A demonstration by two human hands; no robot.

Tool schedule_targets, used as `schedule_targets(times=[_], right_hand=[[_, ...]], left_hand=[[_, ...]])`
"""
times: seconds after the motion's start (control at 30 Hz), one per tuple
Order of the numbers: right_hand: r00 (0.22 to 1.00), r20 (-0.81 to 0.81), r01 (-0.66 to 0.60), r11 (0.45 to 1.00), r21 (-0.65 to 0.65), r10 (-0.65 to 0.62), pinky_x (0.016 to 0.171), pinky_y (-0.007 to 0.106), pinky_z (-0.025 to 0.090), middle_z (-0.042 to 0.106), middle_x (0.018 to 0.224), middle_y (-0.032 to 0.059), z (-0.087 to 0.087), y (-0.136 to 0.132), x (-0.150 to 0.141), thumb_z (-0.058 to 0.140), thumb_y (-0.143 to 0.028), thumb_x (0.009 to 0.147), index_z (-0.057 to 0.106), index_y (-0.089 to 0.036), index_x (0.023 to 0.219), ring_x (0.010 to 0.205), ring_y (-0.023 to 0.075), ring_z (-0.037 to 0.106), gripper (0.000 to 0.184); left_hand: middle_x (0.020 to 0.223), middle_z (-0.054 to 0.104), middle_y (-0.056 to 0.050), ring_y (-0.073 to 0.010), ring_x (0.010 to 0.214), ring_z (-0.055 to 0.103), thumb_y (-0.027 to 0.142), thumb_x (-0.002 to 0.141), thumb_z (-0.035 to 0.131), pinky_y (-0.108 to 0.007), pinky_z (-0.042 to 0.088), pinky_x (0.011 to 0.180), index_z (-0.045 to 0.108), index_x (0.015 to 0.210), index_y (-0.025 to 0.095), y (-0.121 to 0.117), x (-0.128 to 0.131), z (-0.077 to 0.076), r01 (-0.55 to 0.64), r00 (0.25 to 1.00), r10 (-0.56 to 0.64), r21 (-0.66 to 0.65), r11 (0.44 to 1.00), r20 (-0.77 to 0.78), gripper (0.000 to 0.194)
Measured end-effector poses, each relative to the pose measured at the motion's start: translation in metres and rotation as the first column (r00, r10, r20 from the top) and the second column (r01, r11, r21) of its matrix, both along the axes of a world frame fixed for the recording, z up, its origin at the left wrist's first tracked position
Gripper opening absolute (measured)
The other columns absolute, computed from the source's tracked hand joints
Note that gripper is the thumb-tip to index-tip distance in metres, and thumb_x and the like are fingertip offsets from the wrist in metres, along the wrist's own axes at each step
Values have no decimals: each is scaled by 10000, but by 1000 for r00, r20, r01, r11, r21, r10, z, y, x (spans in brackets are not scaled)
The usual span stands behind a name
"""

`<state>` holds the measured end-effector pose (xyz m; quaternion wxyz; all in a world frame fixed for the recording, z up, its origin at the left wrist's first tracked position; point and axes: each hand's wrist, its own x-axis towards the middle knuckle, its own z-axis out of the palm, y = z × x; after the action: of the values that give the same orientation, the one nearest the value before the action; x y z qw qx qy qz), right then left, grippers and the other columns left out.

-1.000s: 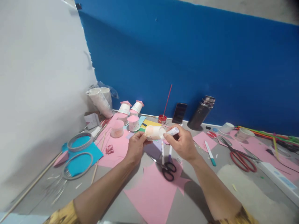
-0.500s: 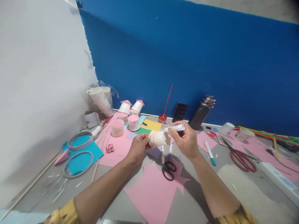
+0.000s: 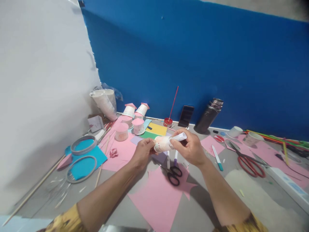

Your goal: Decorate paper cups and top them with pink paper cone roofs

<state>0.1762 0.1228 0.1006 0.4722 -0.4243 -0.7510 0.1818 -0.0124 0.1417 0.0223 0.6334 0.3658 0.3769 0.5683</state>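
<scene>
Cup: up off the desk, roughly centre, on its side between both hands. Long axis runs about left-right. Small coloured marks on its side.

Left grip: pinched on cup's left end, thumb on top. Right grip: closed around white marker, at cup's right end. Marker slants up to the right, its lower end at the cup; tip hidden, can't tell if it touches. Key relation: cup lies just left of right grip, right of left grip; left is the one holding it, both about equally near.

Below/behind cup: two pens, black scissors, pink sheet. Behind left: pink-topped cups. Far left: grey rings on blue paper. Back: red tin, phone, flask. Right: green-ended pen, red scissors.
</scene>
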Motion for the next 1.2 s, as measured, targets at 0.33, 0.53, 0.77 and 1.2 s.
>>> schedule_targets(times=[0.33,0.53,0.77,1.2], right_hand=[[997,51,-60,998,1,60,490,244,392,617,673,-32,2,0,6,673,-330,821,638,-228,871,502,116,492,120],[987,149,-74,996,44,66,553,250,446,671,750,-14,-2,5,18,663,-302,864,634,-231,903,556,126,553,85],[997,76,-31,999,23,29,525,243,424,661,741,-16,-1,6,25,676,-299,849,643,-227,870,548,122,524,81],[998,-9,-66,998,12,66,577,256,439,674,758,-7,-1,0,5,695,-318,809,676,-227,856,613,140,555,105]], left_hand=[[739,705,-96,-160,596,649,101,786,708,-235,524,502,697,769,85,3,-2,3,114,973,-71,-194,974,218,26],[739,695,-94,-157,585,631,79,807,697,-229,498,475,694,796,82,6,-4,3,117,966,-56,-237,964,253,12],[707,671,-78,-150,577,620,89,794,707,-220,483,456,698,773,75,7,-4,2,119,972,-73,-199,973,225,27],[630,652,-80,-130,505,578,180,710,798,-208,446,415,694,673,82,0,-1,-1,183,976,-172,-74,980,135,148]])
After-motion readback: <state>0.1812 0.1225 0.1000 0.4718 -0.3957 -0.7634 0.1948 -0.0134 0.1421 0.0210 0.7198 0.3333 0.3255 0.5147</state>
